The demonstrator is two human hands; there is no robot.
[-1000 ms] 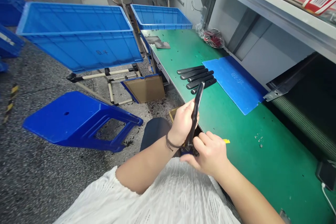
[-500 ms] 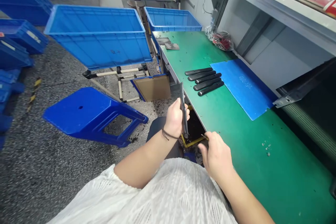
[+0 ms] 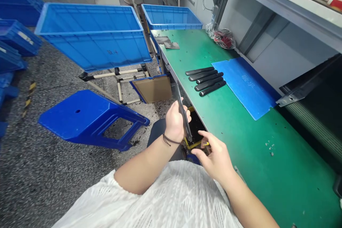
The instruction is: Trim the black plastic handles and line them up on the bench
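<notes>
Five bars (image 3: 210,77) side by side on bench (image 3: 248,156), left of sheet (image 3: 247,89); stool (image 3: 76,117) left of bench (crate (image 3: 93,51) behind it).

half-hidden in your grip, cut off at the edges
the black piece (image 3: 183,114) covers part of your left hand (image 3: 175,121); your right hand (image 3: 216,155) hides most of a yellow thing (image 3: 206,144) — too little shows to name it. the green tabletop (image 3: 251,164) hides part of the yellow-rimmed bin (image 3: 194,146). a dark object (image 3: 338,185) is cut by the right edge — unreadable to you.
</notes>
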